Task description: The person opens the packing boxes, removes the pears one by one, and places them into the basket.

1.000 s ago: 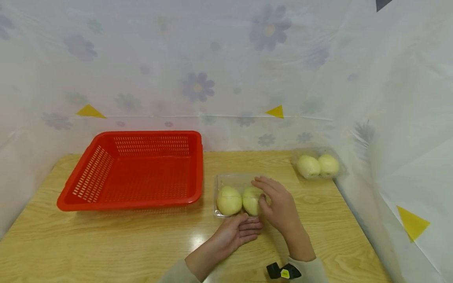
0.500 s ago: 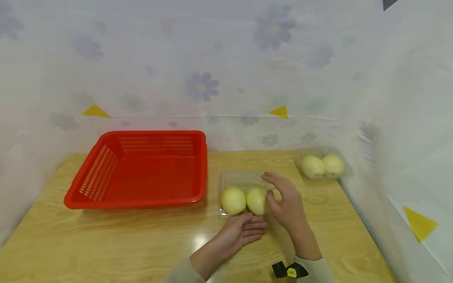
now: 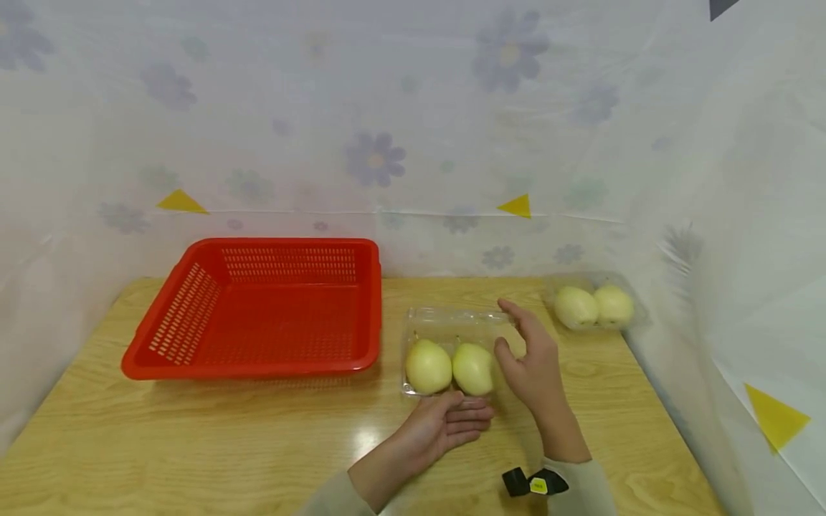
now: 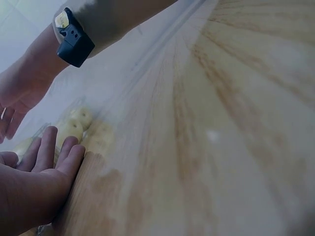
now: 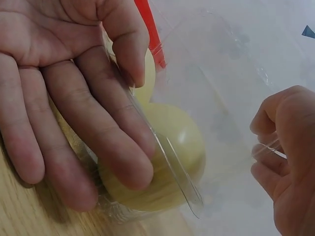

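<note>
Left hand (image 3: 435, 430) pinches the plastic clamshell (image 3: 409, 389), right hand (image 3: 533, 360) its lid (image 3: 452, 315); better to swing this slowly, so the pears (image 3: 429, 367) do not roll.

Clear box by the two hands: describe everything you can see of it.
The clear box is thin, glossy, plastic-looking and see-through. It sits on the wooden table, right of the red basket and apart from it, and holds two pale yellow fruits side by side. Its lid is raised, at an angle I can't tell exactly. The left hand hooks its thumb over the near rim; the right hand touches the lid's edge.
</note>
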The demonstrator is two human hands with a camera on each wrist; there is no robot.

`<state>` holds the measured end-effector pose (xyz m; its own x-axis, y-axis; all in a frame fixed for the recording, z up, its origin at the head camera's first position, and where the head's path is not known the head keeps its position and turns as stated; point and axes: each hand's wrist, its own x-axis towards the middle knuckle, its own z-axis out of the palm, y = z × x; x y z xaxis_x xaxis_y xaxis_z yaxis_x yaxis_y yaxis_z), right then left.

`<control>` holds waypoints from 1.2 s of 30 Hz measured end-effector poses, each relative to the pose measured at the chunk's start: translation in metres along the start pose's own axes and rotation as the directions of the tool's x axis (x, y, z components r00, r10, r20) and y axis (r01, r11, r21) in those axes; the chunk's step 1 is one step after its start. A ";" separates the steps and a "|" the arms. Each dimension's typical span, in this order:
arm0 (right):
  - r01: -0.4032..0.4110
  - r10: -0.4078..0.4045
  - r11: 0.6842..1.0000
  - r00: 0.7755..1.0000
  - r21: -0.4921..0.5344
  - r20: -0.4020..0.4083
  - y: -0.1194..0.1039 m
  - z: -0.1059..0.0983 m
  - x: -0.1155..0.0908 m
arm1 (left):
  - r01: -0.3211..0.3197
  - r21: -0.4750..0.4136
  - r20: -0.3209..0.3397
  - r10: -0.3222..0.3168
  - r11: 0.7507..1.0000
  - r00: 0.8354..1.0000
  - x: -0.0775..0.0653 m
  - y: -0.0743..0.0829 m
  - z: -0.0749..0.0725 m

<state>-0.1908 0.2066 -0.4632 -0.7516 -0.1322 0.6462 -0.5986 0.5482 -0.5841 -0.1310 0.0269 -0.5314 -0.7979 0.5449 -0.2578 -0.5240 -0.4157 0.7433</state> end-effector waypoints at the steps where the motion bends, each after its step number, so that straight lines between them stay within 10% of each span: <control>1: -0.018 0.018 1.000 1.000 0.016 0.006 -0.005 -0.001 0.002 | -0.001 0.000 0.000 0.001 1.000 1.000 0.000 0.000 0.000; 12: -0.195 0.181 0.974 0.976 0.120 0.119 -0.031 -0.009 0.015 | 0.005 -0.011 -0.007 -0.005 1.000 1.000 0.001 -0.003 0.002; 36: -0.320 0.245 0.887 0.937 0.334 0.248 0.028 0.004 0.025 | -0.006 0.009 0.000 0.006 1.000 1.000 0.000 0.000 0.001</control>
<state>-0.2275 0.2156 -0.4648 -0.9200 -0.1944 0.3404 -0.3823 0.2527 -0.8888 -0.1310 0.0272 -0.5308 -0.8013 0.5422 -0.2530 -0.5161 -0.4123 0.7508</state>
